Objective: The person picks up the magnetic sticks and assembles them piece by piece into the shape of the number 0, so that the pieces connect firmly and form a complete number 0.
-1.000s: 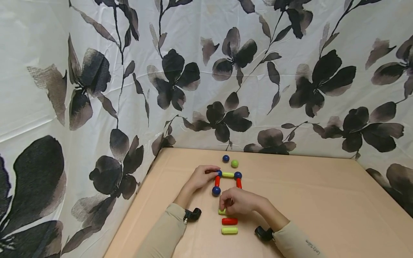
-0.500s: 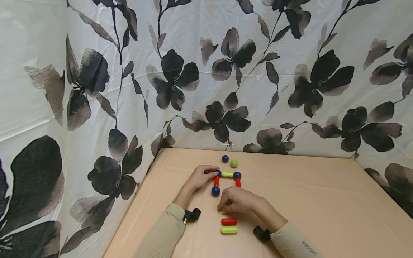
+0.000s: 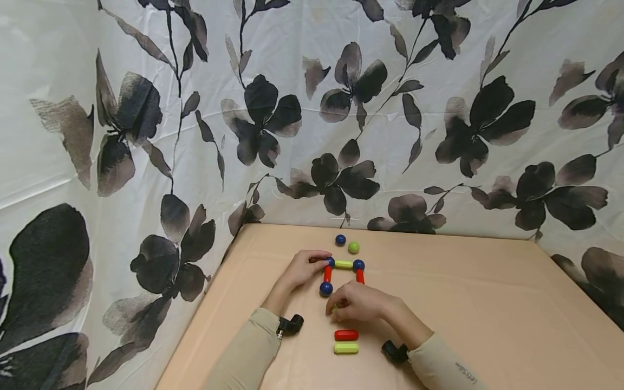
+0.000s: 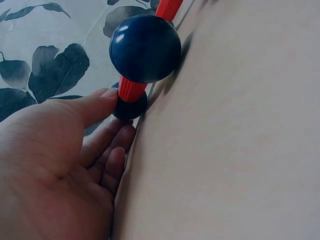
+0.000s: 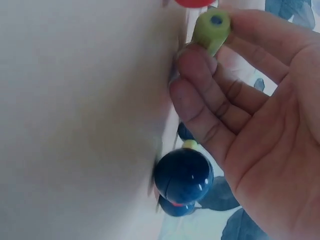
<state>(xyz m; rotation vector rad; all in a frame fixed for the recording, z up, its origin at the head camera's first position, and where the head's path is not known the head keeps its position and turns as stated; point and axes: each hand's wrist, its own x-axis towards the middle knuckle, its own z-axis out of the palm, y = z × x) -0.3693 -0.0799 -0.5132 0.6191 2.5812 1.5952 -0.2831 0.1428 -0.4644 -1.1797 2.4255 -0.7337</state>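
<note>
In the head view, blue balls and rods form an open frame on the table. A yellow-green rod (image 3: 343, 265) is its far side, and red rods (image 3: 327, 274) run toward me. My left hand (image 3: 303, 269) pinches the far-left blue ball (image 4: 131, 107) between thumb and fingers. The near-left blue ball (image 3: 326, 288) stands free of it. My right hand (image 3: 359, 303) pinches another yellow-green rod (image 5: 212, 32) just in front of the frame, its end with a blue dot showing in the right wrist view. That hand hides the frame's near-right part in the head view.
A loose blue ball (image 3: 340, 240) and a green ball (image 3: 353, 247) lie beyond the frame. Nearer me lie a red rod (image 3: 346, 335) and a yellow-green rod (image 3: 346, 349), side by side. A flowered curtain (image 3: 341, 108) hangs behind the table (image 3: 463, 292).
My right hand has lifted the yellow-green rod from its place before the red one and shifted slightly left and away from me. The left hand has stayed at the blue ball.
</note>
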